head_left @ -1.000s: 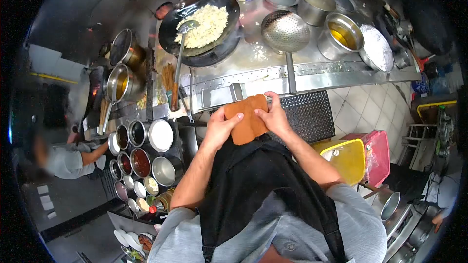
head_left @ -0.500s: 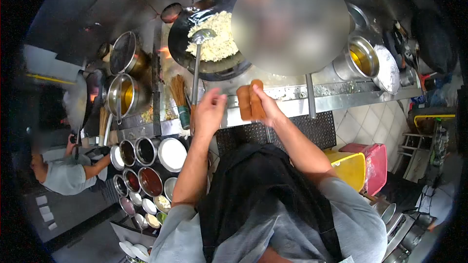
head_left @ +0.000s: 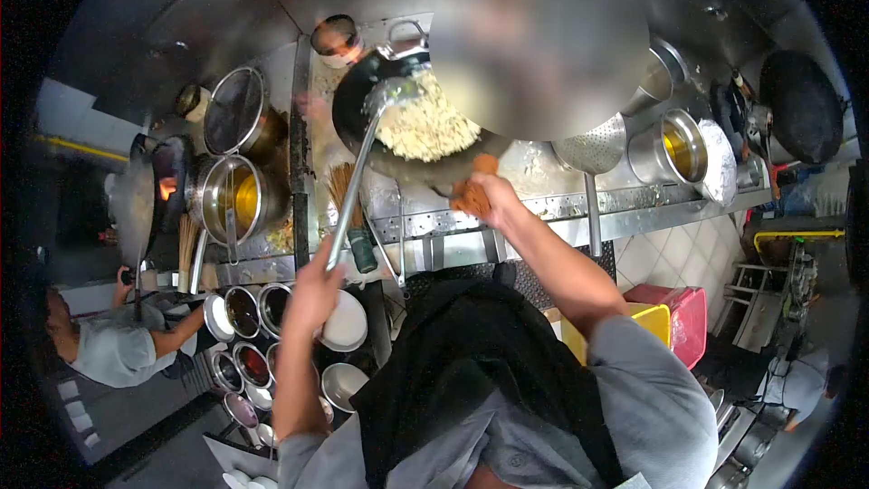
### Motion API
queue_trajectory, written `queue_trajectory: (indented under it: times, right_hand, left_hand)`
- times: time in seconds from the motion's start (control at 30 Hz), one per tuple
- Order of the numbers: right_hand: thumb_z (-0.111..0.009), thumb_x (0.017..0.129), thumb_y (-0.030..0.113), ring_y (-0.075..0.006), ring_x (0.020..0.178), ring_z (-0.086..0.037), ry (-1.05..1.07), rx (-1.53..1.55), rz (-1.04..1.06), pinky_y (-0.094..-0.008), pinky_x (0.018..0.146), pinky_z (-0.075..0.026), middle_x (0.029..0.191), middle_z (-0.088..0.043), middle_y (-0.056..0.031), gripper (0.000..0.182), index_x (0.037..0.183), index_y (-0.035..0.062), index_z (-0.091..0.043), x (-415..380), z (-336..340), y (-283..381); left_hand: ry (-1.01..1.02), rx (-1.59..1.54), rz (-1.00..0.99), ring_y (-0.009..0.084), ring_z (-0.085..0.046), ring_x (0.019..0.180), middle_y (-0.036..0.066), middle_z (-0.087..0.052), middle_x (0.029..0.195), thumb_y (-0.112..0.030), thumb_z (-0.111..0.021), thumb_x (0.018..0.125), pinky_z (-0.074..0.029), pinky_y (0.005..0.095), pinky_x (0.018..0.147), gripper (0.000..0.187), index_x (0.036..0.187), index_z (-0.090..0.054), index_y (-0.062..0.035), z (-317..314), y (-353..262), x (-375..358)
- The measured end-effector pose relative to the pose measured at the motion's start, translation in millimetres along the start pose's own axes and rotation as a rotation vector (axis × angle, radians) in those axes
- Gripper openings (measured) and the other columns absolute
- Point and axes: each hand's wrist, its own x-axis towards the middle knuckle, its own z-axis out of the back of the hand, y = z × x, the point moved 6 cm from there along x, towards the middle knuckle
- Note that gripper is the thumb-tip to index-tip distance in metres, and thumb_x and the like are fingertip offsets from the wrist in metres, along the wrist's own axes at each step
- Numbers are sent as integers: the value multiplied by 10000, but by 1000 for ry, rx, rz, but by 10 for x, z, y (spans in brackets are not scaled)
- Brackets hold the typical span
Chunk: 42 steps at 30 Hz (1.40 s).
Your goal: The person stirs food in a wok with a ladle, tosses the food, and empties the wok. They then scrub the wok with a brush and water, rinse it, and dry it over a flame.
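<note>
My left hand (head_left: 312, 299), blurred by motion, is closed around the handle of a metal wok ladle (head_left: 355, 186). The ladle's bowl rests at the left side of pale fried rice (head_left: 430, 127) in a dark wok (head_left: 348, 104). My right hand (head_left: 494, 199) is wrapped round a folded orange-brown cloth (head_left: 471, 197) at the wok's near right edge. Whether a wok handle lies inside the cloth is hidden. A round blurred patch covers the wok's right part.
Left of the wok are a bamboo brush (head_left: 342, 188) and an oil pot with strainer (head_left: 231, 195). A perforated skimmer (head_left: 590, 145) and another oil pot (head_left: 674, 147) stand right. Sauce containers (head_left: 252, 362) sit lower left; a co-worker (head_left: 118, 344) stands beyond. Yellow and pink bins (head_left: 685, 326) are right.
My left hand has gone from open and empty to gripping the ladle. My right hand has brought the cloth to the wok's edge. The wok and rice sit farther right in view.
</note>
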Motion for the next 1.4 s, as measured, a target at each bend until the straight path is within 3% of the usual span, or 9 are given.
queue_trajectory:
  times: [0.2, 0.27, 0.33, 0.4, 0.8, 0.97, 1.07, 1.17, 1.4]
  right_hand:
    - [-508, 886, 163, -355, 919, -630, -39, 47, -39, -503, 746, -575, 993, -584, -183, 325, 1145, -30, -473, -643, -236, -35]
    - [-534, 870, 141, -359, 934, -650, 98, -124, -93, -469, 740, -577, 984, -613, -177, 291, 1106, -25, -497, -361, -209, -43]
    - [-534, 867, 122, -305, 804, -661, 6, -147, -35, -432, 687, -568, 1008, -623, -174, 296, 1121, -20, -480, -597, 37, -323]
    - [-556, 854, 94, -296, 792, -663, 46, -177, 197, -430, 712, -580, 1016, -628, -172, 297, 1128, 3, -484, -906, 546, -615]
    - [-554, 854, 77, -305, 845, -674, -39, -70, 139, -467, 680, -609, 987, -601, -173, 360, 1181, -26, -442, -367, 267, -276]
    - [-575, 794, 54, -293, 895, -659, 15, -221, 219, -449, 713, -581, 989, -631, -156, 402, 1180, -14, -486, -766, 801, -472]
    - [-548, 862, 102, -337, 853, -663, -92, -44, 78, -479, 663, -589, 998, -620, -190, 288, 1113, -22, -481, -646, 248, 83]
    - [-553, 866, 157, -280, 737, -694, -43, -167, 45, -394, 501, -574, 901, -669, -160, 265, 1060, -22, -529, -172, 71, 293]
    - [-620, 846, 278, -240, 727, -683, -55, -137, -126, -368, 482, -499, 921, -683, -77, 292, 1082, 110, -580, 328, 38, 230]
  left_hand:
    - [361, -200, 350, 75, -430, 425, -8, -455, 650, -79, -537, 953, -366, 261, 377, 578, 1498, -369, -174, 506, -333, -621]
    - [371, -24, 259, 188, -555, 470, 82, -588, 704, -134, -557, 953, -452, 332, 446, 554, 1479, -385, -145, 151, -269, -350]
    - [-15, 231, -313, 377, -670, 700, 222, -682, 908, -165, -582, 939, -526, 419, 620, 532, 1441, -416, -102, -383, 277, 52]
    - [-86, 261, -44, 467, -623, 940, 290, -628, 1087, -175, -597, 928, -512, 471, 782, 509, 1405, -449, -82, -620, -154, -254]
    - [1, 299, -141, 470, -624, 909, 283, -652, 994, -96, -617, 895, -507, 471, 765, 661, 1487, -356, -228, -731, -146, -208]
    - [-64, 197, -117, 448, -628, 799, 252, -649, 857, -67, -636, 877, -504, 474, 703, 642, 1464, -409, -191, -715, -305, -523]
    - [-3, 144, -206, 215, -583, 584, 146, -634, 738, -54, -625, 907, -494, 358, 595, 602, 1461, -435, -193, -306, -500, -715]
    - [181, -243, 229, 40, -398, 472, -45, -487, 675, -30, -565, 948, -356, 214, 433, 576, 1484, -407, -172, -93, -595, -740]
    - [256, -1174, 194, 87, -374, 399, -16, -436, 617, -161, -479, 997, -302, 224, 337, 586, 1539, -267, -224, -229, -839, -20]
